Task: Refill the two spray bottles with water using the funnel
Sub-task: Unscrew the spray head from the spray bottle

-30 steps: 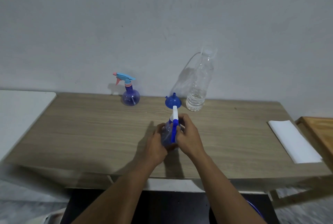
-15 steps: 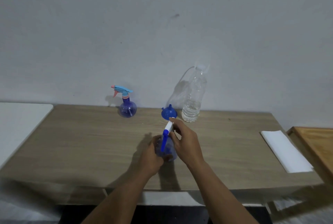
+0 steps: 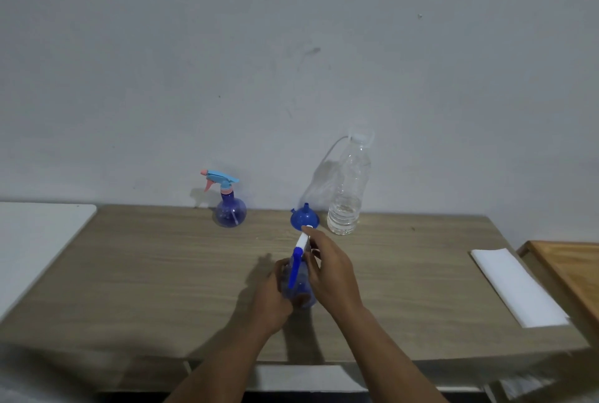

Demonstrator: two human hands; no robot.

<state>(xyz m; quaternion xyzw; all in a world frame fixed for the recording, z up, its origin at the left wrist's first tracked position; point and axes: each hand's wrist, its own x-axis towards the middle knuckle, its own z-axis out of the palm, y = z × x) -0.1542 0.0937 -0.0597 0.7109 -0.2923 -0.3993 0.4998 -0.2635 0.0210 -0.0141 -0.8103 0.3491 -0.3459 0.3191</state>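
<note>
Blue funnel (image 3: 304,218), pink-and-light-blue sprayer head (image 3: 218,181), clear water bottle (image 3: 348,192), wood-grain table (image 3: 162,273), white cloth (image 3: 515,286)

- Table (image 3: 162,273) stands against the wall (image 3: 291,46).
- Near spray bottle (image 3: 299,282) sits mid-table between left hand (image 3: 272,299) and right hand (image 3: 334,276).
- Funnel (image 3: 303,218) lies just behind it.
- Water bottle (image 3: 348,195) stands right of the funnel.
- Far spray bottle (image 3: 228,205) stands left of the funnel, by the wall.
- Cloth (image 3: 515,286) lies at the table's right end.

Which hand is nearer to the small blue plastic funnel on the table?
Right. The right hand reaches to just in front of the blue plastic funnel; the left hand sits lower, farther from it.
</note>
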